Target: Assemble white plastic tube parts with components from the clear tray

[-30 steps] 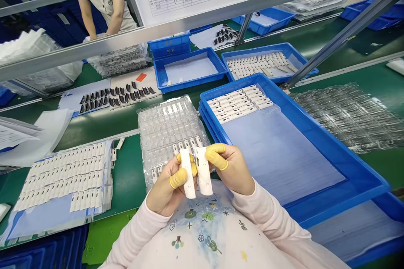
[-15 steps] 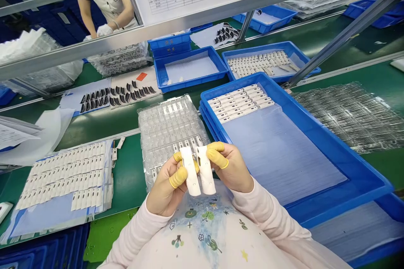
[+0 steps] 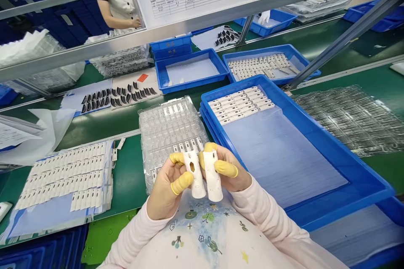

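Between the yellow-covered thumb and fingers of my left hand (image 3: 168, 185) is a white curved plastic shell (image 3: 197, 183) with a dark oval hole. My right hand (image 3: 232, 170), also in yellow finger cots, is closed on a second white plastic shell (image 3: 213, 180) with a small slot near its top. The two shells stand side by side in front of my body, their lower ends nearly touching. Just beyond my hands lies a clear blister tray (image 3: 158, 130), with several white shells in its near pockets, partly hidden by my hands.
At right, a stacked blue tray (image 3: 328, 143) holds white shells in its far corner. Rows of white pieces (image 3: 66, 172) lie at left. Black curved parts (image 3: 118, 96) rest further back. A metal rail (image 3: 72, 48) crosses above the bench; a co-worker (image 3: 118, 10) stands beyond it.
Both shells have been turned, so the left one's oval hole and the right one's slot now face me. My right fingers have shifted their grip. Beyond the rail, the co-worker's arm has moved.
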### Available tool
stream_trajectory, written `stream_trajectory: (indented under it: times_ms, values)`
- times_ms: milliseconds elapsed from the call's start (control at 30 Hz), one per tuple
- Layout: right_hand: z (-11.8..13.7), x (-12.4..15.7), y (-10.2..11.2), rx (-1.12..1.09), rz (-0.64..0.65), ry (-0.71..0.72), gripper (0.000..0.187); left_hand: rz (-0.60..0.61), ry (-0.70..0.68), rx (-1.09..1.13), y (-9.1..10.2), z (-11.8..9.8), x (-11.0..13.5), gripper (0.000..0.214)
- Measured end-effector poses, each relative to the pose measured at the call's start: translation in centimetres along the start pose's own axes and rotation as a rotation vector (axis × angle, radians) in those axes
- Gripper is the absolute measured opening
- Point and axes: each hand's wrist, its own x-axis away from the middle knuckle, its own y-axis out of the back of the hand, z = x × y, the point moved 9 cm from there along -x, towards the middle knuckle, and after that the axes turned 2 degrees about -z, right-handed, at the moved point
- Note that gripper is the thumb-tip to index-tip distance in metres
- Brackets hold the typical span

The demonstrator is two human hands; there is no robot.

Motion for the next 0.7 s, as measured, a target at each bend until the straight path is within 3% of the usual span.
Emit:
stream_trajectory:
  times_ms: [267,467,700]
  values:
    - [-0.8,-0.1,0.5,-0.032,-0.041,-0.043,0.039,-0.055,-0.055,-0.045,0.5,-0.4,0.0,0.028]
    - [-1.0,-0.2,0.6,-0.074,-0.052,-0.058,0.039,0.012,-0.024,-0.048,0.1,-0.2,0.1,0.025]
    - [-1.6,-0.5,0.6,-0.186,-0.119,-0.112,0.033,-0.03,0.039,0.053,0.2,-0.5,-0.1,0.045]
